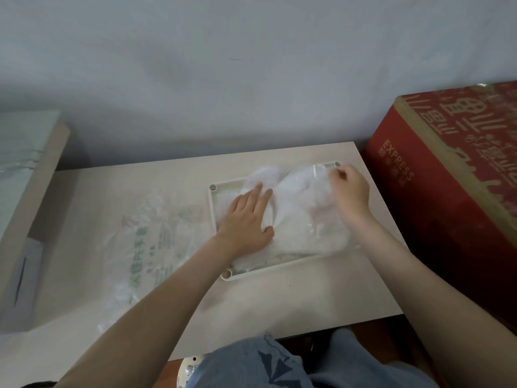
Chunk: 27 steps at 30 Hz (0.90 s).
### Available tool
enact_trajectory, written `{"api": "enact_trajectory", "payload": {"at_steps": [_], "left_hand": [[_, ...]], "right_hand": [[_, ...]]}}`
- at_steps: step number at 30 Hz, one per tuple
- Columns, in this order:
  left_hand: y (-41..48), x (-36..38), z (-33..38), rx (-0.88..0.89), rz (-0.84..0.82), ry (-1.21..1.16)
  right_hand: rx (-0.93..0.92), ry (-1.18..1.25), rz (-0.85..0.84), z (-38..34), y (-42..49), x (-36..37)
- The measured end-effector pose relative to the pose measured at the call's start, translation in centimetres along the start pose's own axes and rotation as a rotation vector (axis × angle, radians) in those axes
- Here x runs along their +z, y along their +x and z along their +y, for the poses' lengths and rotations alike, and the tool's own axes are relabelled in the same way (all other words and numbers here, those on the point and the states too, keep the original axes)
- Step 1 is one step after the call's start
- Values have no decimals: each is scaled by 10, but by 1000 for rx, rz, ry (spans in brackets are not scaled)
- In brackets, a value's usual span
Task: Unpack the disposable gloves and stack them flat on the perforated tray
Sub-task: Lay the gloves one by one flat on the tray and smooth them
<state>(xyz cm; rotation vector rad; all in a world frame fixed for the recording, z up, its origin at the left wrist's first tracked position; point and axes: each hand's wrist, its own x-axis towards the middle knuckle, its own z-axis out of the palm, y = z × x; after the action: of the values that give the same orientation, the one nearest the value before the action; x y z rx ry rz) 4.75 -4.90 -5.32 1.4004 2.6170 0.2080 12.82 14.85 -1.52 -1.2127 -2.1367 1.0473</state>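
1. Head view, layout: a pale tray (212, 197) sits on the table (279, 298), right of centre. A heap of thin clear gloves (302, 219) lies in it and covers most of its floor, so the holes cannot be made out.
2. The left hand (247, 221) lies open and flat, palm down, pressing the left part of the gloves.
3. The right hand (349, 191) is curled at the far right corner of the tray, fingertips pinched on the edge of a glove.
4. An emptied-looking plastic bag (151, 242) with green print lies on the table just left of the tray; a red box (447, 177) stands at the right.
5. Step in hand, as I judge it: flattening and squaring the stack, with unpacking largely done.
6. Next move calls for drawing the pinched edge taut while the flat palm anchors the pile, since the slippery film bunches easily.
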Motion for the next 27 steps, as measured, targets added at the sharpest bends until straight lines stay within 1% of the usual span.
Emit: {"api": "enact_trajectory", "payload": {"at_steps": [1, 2, 4, 5, 7, 9, 10, 12, 16, 17, 19, 21, 23, 25, 27], "left_hand": [[1, -2, 0, -5, -2, -5], [3, -5, 0, -12, -1, 0], [6, -7, 1, -29, 20, 16], [8, -8, 2, -38, 33, 23], [10, -6, 4, -68, 53, 48], [12, -4, 6, -57, 73, 46], [14, -1, 7, -41, 88, 37], [15, 3, 7, -26, 61, 44], [17, 10, 6, -57, -25, 87], [17, 12, 5, -64, -28, 92], [17, 15, 4, -68, -25, 90], [17, 18, 5, -64, -20, 89], [17, 19, 5, -54, -18, 86], [17, 19, 5, -51, -17, 83], [17, 19, 4, -54, -18, 78]], "right_hand": [[-6, 22, 48, -2, 2, -4], [-47, -15, 95, -4, 1, -6], [-229, -124, 134, -11, -7, -6], [-354, -134, 104, -15, -14, -3], [-542, -128, -74, -21, -32, 2], [-625, -223, -285, -20, -48, 10], [-646, -295, -354, -17, -55, 13], [-622, -382, -394, -5, -60, 17], [-405, -454, -333, 9, -46, 5], [-367, -497, -351, 10, -40, 1], [-313, -581, -444, 15, -32, -8], [-307, -685, -528, 20, -26, -14], [-329, -750, -563, 23, -21, -18], [-342, -730, -550, 24, -17, -19], [-335, -653, -524, 24, -13, -19]]}}
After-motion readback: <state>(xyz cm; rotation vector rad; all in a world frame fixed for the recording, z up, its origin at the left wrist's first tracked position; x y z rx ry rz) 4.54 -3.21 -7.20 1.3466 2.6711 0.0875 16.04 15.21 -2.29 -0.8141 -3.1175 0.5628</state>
